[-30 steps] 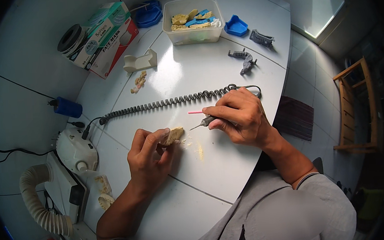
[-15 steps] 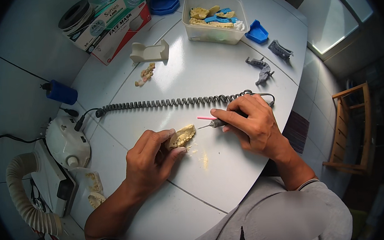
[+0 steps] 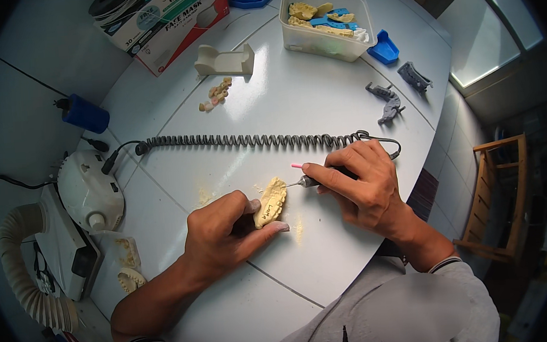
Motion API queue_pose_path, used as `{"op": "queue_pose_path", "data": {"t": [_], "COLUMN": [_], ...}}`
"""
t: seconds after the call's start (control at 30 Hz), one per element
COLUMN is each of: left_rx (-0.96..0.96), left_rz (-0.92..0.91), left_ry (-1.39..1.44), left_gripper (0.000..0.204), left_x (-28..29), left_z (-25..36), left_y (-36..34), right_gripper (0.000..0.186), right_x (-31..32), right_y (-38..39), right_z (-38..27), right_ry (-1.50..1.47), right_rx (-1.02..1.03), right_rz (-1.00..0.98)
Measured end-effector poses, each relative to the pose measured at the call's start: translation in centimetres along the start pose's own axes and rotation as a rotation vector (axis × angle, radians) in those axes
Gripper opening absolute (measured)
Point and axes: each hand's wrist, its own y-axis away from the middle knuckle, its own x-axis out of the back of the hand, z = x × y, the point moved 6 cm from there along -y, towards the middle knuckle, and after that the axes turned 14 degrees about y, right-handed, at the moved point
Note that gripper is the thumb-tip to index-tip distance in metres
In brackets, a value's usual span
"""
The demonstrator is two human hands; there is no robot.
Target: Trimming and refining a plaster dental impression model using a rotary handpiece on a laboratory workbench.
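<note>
Between the thumb and fingers of my left hand [image 3: 227, 229] is a cream plaster dental model [image 3: 269, 203], its row of teeth turned to the right and handwriting on its base. My right hand [image 3: 368, 186] grips a rotary handpiece [image 3: 309, 181] like a pen. The thin bur points left and its tip meets, or nearly meets, the model's upper right edge. A pink stick [image 3: 297, 166] shows beside my right index finger; how it is held is hidden. Pale yellow dust [image 3: 299, 230] lies on the white tiled table below the tools.
A black coiled cord [image 3: 239, 139] crosses the table from the white control unit [image 3: 92, 192] to the handpiece. Behind stand a clear tub [image 3: 328, 44] of plaster pieces, a beige holder [image 3: 225, 60], tooth pieces [image 3: 216, 95] and grey dental parts [image 3: 387, 102]. A ribbed hose [image 3: 14, 268] curves at left.
My left hand has turned the model more upright, so its written base faces up. The bur, clear of the model before, is now at its edge. The whole view has shifted slightly.
</note>
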Motion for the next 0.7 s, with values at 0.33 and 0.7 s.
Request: {"op": "queue_pose_path", "data": {"t": [0.33,0.7], "left_rx": [0.093,0.089], "left_rz": [-0.006,-0.02], "left_ry": [0.188,0.155], "left_gripper": [0.044,0.042], "left_x": [0.13,0.21], "left_z": [-0.13,-0.25], "left_y": [-0.24,-0.45], "right_gripper": [0.035,0.034], "right_x": [-0.37,-0.07], "right_y": [-0.17,-0.12], "right_z": [-0.32,-0.72], "right_ry": [0.02,0.057], "right_rx": [0.048,0.048], "right_rz": [-0.023,-0.005]}}
